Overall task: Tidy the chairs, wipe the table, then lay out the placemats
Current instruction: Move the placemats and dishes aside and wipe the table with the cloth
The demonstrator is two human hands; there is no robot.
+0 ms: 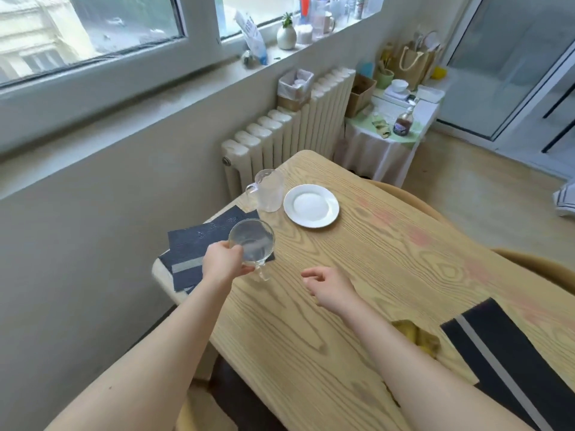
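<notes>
- Dark placemats (199, 244) sit stacked at the far left corner of the wooden counter (357, 275), a little askew, one edge hanging over the side; another striped placemat (497, 346) lies at the near right edge.
- Left hand (222, 262) has its fingers (236, 251) closed round the rim of a clear glass mug (252, 245), held right over the stack's corner — whether it rests on the mats or is lifted clear, I can't tell.
- Right hand (331, 289) hovers loose above the counter, fingers half curled, gripping nothing.
- My read: this is clearing the dishes, so wiping or mat-laying can follow.
- Next move calls for a steady carry of the mug to a spot off the mats.
- In the way: a glass jug (269, 191) just beside a white plate (311, 205), both near the stack.
- A yellow cloth (417, 335) lies bunched by the right forearm, handy for wiping.
- Chair backs (535, 265) show along the right side.
</notes>
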